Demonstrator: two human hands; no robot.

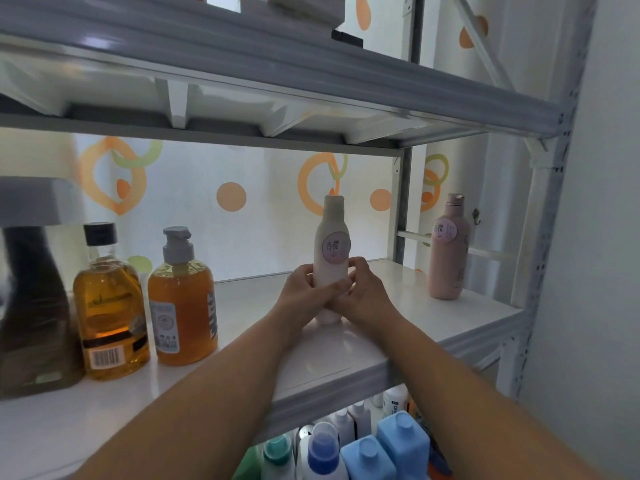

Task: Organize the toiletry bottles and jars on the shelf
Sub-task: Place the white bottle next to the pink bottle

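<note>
1. A white bottle (330, 258) is held upright near the middle of the white shelf (363, 344), its base resting on or just above the shelf surface (which of the two cannot be told, as the hands cover the base).
2. The left hand (304, 292) is wrapped around the bottle's lower body from the 9 o'clock side, its fingers (308, 273) curled closed against the bottle.
3. The right hand (363, 296) is pressed to the bottle from the 3 o'clock side, fingers bent snugly around it and meeting those of the left hand at the front.
4. A round pink label is seen on the upper part of the white bottle, above the hands.
5. A pink bottle (448, 247) is set upright at about 2 o'clock from the white one, well apart, near the shelf's right end.
6. At 9 o'clock, an amber pump bottle (181, 303) is placed upright; just beside it, further left, an amber bottle with a black cap (109, 303) is found, and a dark bottle (33, 313) is cut off by the left edge.
7. On the level below, at 6 o'clock, blue bottles (388, 448) are crowded together with white ones.
8. Behind the shelf, a pale curtain (207, 220) with orange and green shapes is hung.
</note>
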